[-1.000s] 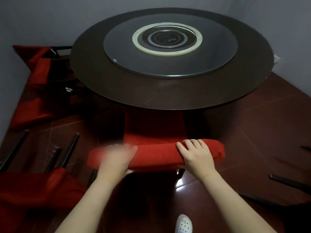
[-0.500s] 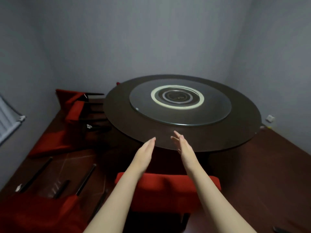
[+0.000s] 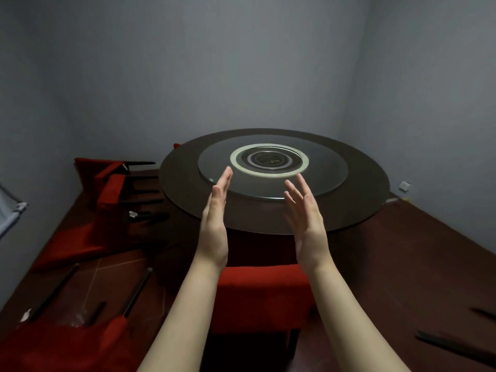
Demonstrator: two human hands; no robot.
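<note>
Head view shows my left hand (image 3: 214, 229) and right hand (image 3: 307, 229) flat-fingered and empty, raised over the red chair (image 3: 257, 299); reaching down carelessly, I could knock the table (image 3: 367, 189) edge

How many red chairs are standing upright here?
1. The red chair stands by the round table, below the left hand and right hand. Other red chairs lie toppled at left; more may hide behind the table.

1. A gap of open air lay between the left grip (image 3: 214, 229) and the right grip (image 3: 306, 224).
2. At 12 o'clock, the space over the bench (image 3: 362, 189) and its glass turntable (image 3: 322, 181) stood open.
3. At 6 o'clock, a red chair (image 3: 257, 299) blocked the low approach.
4. At 9 o'clock, toppled chairs (image 3: 107, 183) crowded the floor.
</note>
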